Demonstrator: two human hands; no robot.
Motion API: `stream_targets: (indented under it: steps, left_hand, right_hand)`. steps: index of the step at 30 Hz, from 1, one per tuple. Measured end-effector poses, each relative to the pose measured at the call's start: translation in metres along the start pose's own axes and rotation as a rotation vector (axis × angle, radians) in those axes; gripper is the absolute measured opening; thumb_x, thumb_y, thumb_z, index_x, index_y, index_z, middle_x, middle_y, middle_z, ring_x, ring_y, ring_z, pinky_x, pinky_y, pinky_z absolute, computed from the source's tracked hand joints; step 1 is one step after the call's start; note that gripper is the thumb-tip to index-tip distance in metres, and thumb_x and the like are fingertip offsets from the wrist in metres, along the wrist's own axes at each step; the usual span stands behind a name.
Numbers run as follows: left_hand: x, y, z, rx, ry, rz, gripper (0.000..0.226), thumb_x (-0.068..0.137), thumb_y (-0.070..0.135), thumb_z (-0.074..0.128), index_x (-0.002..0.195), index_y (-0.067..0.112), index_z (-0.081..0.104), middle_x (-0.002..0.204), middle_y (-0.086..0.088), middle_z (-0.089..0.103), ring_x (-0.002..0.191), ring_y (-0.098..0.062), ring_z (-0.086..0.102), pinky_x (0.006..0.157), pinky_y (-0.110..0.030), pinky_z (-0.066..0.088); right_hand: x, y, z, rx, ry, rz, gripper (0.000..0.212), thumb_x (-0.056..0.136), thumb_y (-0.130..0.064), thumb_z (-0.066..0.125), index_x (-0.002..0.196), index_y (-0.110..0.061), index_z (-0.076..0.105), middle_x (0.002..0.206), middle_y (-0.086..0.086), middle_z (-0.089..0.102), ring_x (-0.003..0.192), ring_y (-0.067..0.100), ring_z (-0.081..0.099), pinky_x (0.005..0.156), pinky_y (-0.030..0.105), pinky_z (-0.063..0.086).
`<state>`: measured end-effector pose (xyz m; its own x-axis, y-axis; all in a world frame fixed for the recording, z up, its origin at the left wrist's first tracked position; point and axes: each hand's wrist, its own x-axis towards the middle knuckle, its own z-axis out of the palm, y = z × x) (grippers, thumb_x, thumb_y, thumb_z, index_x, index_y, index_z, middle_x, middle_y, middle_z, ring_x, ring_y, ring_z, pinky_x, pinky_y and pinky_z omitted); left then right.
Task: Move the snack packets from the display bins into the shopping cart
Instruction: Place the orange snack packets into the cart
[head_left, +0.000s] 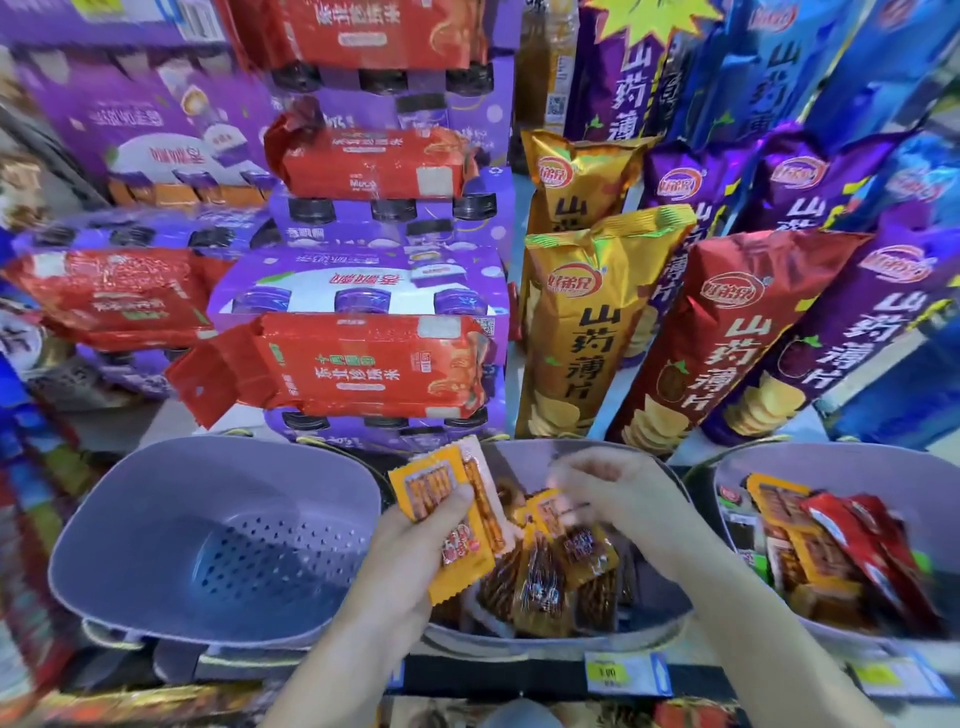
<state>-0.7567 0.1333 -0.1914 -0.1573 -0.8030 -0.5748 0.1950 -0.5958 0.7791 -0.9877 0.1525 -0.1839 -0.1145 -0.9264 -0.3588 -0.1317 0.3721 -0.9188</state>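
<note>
Left hand: the left hand (415, 545) grips a fanned bunch of orange snack packets (441, 488), thumb across their fronts, raised over the near-left edge of the middle bin (545, 636).
Held packets: at least two overlap. How many lie behind them is hidden by the front ones.
Right hand: the right hand (618, 499) hangs over the middle bin with fingers curled downward. It is smeared by motion, so I cannot tell whether it pinches anything, though its fingertips seem to meet a small orange packet (550, 512).
Loose packets: a heap of brown and orange packets (545, 582) lies in the middle bin, partly covered by both hands.
Left bin: a grey bin (156, 519) beside the middle one, its perforated floor showing.
Right bin: a third grey bin (737, 467) holds orange and red packets (831, 540), cut off at the frame's edge and blurred.
Shelf edge: price tags (618, 673) sit below the bins, print unreadable.
Behind: tall chip bags (587, 322) stand upright behind the middle and right bins. Red packs (363, 364) lie stacked on purple cartons (358, 280) to their left.
Margins: the far left and bottom edges blur into colour.
</note>
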Motion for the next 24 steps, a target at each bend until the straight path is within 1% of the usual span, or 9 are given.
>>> stream_targets:
  steps: [2, 5, 7, 10, 12, 15, 18, 21, 24]
  left_hand:
    - [0.002, 0.002, -0.006, -0.021, 0.036, -0.011, 0.021, 0.098, 0.021, 0.073, 0.112, 0.008, 0.079, 0.103, -0.018, 0.081, 0.09, -0.033, 0.081, 0.063, -0.037, 0.065]
    - [0.001, 0.005, -0.014, -0.048, 0.009, -0.011, 0.025, 0.099, 0.023, 0.071, 0.117, 0.007, 0.079, 0.109, -0.018, 0.08, 0.1, -0.034, 0.079, 0.081, -0.045, 0.066]
    - [0.0, 0.007, -0.017, -0.046, -0.011, -0.003, 0.027, 0.098, 0.024, 0.072, 0.119, 0.009, 0.078, 0.111, -0.016, 0.08, 0.103, -0.033, 0.079, 0.091, -0.048, 0.063]
    - [-0.002, 0.009, -0.019, -0.039, -0.017, 0.007, 0.027, 0.097, 0.025, 0.073, 0.12, 0.011, 0.078, 0.112, -0.015, 0.08, 0.103, -0.032, 0.079, 0.099, -0.053, 0.059]
    - [-0.004, 0.011, -0.019, -0.021, -0.018, 0.012, 0.027, 0.098, 0.026, 0.073, 0.12, 0.011, 0.078, 0.111, -0.013, 0.081, 0.103, -0.031, 0.079, 0.101, -0.055, 0.058]
    - [-0.005, 0.013, -0.02, -0.013, -0.038, 0.012, 0.031, 0.098, 0.029, 0.073, 0.122, 0.01, 0.077, 0.111, -0.013, 0.081, 0.104, -0.031, 0.079, 0.101, -0.055, 0.059]
    - [-0.005, 0.015, -0.019, -0.015, -0.064, -0.008, 0.035, 0.096, 0.034, 0.073, 0.123, 0.011, 0.076, 0.112, -0.013, 0.081, 0.104, -0.03, 0.079, 0.1, -0.052, 0.059]
    - [-0.004, 0.017, -0.016, -0.029, -0.072, -0.039, 0.038, 0.093, 0.039, 0.074, 0.121, 0.014, 0.076, 0.109, -0.012, 0.081, 0.099, -0.028, 0.08, 0.087, -0.044, 0.065]
    - [-0.002, 0.018, -0.012, -0.046, -0.081, -0.067, 0.047, 0.087, 0.047, 0.077, 0.122, 0.016, 0.076, 0.109, -0.011, 0.081, 0.099, -0.028, 0.08, 0.087, -0.044, 0.065]
  right_hand:
    - [0.012, 0.011, -0.014, -0.285, 0.131, 0.028, 0.009, 0.091, -0.032, 0.078, 0.088, -0.024, 0.077, 0.082, -0.005, 0.077, 0.077, 0.022, 0.074, 0.082, 0.044, 0.062]
    - [0.025, 0.028, -0.014, -0.794, 0.048, 0.117, 0.023, 0.092, -0.045, 0.072, 0.08, -0.029, 0.06, 0.073, -0.012, 0.063, 0.076, 0.016, 0.065, 0.062, 0.029, 0.045]
    - [0.03, 0.037, -0.003, -1.023, 0.019, 0.136, 0.026, 0.092, -0.048, 0.069, 0.098, -0.023, 0.066, 0.086, -0.004, 0.068, 0.086, 0.02, 0.068, 0.061, 0.031, 0.039]
    - [0.034, 0.048, 0.009, -1.14, 0.034, 0.169, 0.045, 0.09, -0.042, 0.074, 0.123, -0.014, 0.062, 0.117, 0.006, 0.07, 0.105, 0.025, 0.068, 0.072, 0.028, 0.04]
    - [0.035, 0.05, 0.01, -1.138, 0.032, 0.206, 0.034, 0.087, -0.035, 0.077, 0.112, -0.014, 0.065, 0.107, 0.005, 0.071, 0.096, 0.023, 0.068, 0.067, 0.026, 0.04]
    - [0.035, 0.051, 0.003, -1.1, 0.048, 0.226, 0.019, 0.084, -0.023, 0.076, 0.075, -0.013, 0.064, 0.076, 0.0, 0.066, 0.07, 0.017, 0.064, 0.048, 0.025, 0.035]
    - [0.025, 0.044, -0.008, -0.958, 0.103, 0.217, 0.007, 0.086, -0.019, 0.076, 0.08, -0.018, 0.076, 0.08, -0.002, 0.073, 0.071, 0.013, 0.067, 0.058, 0.026, 0.048]
    - [0.009, 0.031, -0.023, -0.528, 0.112, 0.142, 0.008, 0.088, -0.018, 0.08, 0.083, -0.022, 0.075, 0.075, -0.002, 0.076, 0.061, 0.009, 0.068, 0.055, 0.025, 0.051]
    - [-0.011, 0.007, -0.022, -0.022, -0.058, 0.061, 0.014, 0.081, -0.027, 0.086, 0.091, -0.023, 0.077, 0.093, 0.01, 0.079, 0.079, 0.021, 0.076, 0.063, 0.025, 0.058]
